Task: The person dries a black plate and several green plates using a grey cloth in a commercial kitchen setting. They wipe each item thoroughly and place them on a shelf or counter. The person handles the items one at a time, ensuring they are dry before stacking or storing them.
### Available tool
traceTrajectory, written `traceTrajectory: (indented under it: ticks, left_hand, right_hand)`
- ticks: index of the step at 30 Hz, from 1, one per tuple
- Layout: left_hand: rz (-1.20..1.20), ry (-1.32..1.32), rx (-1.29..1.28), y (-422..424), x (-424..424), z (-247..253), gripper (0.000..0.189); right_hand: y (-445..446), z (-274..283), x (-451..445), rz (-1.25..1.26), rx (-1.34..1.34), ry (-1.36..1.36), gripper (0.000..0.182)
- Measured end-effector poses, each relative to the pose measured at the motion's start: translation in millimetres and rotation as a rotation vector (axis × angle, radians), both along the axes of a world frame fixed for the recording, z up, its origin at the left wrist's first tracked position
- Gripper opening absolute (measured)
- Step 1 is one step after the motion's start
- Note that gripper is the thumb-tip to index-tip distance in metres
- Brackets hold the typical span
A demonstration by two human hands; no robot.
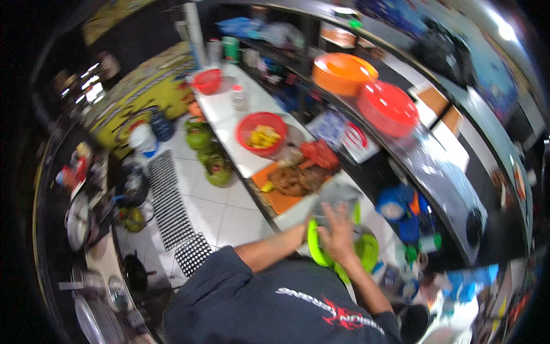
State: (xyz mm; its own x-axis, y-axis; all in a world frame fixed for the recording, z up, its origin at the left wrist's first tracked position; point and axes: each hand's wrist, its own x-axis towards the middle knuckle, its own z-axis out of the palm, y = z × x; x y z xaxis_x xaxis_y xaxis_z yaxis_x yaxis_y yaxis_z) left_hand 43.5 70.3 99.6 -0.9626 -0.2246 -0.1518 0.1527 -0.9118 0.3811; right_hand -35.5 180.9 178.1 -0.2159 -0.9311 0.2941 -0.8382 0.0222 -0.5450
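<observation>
My right hand (338, 234) lies spread, palm down, over a lime-green plastic basin (317, 246) and a grey, blurred thing (337, 200), perhaps a bag or cloth. My left hand (310, 225) is at the basin's left side, mostly hidden, so its grip cannot be made out. A second lime-green bowl (368, 253) is beside my right wrist. Beyond my hands, an orange cutting board (279, 205) bears a brown heap of food (290, 181) and a red plastic bag (320, 155). A red basket (243, 142) with yellow pieces (263, 136) stands farther along the white counter (219, 124).
An orange basin (343, 73) and a red basin (389, 107) stand on the shelf at right. Green gas cylinders (218, 171) stand on the floor beside the counter. A clear bottle (239, 99) and another red basket (207, 81) are at the counter's far end.
</observation>
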Motion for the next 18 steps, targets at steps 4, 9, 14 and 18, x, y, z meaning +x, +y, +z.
traceTrajectory:
  ticks: [4,9,14,18]
  left_hand:
    - [-0.148,0.099,0.149,-33.9,-7.9,15.0,0.058]
    - [-0.372,0.037,0.310,-31.2,-38.9,29.9,0.057]
    - [-0.375,0.068,0.218,-59.3,-56.0,36.8,0.057]
    - [-0.399,0.078,0.192,-69.1,-53.7,42.3,0.058]
  right_hand:
    - [-8.9,19.8,18.3,0.125,0.073,0.112,0.052]
    - [-50.3,39.0,-49.4,-0.437,-0.126,0.265,0.050]
    - [-40.6,21.2,-5.7,-0.334,0.010,0.232,0.057]
    - [-32.6,8.6,28.7,-0.303,0.190,0.293,0.058]
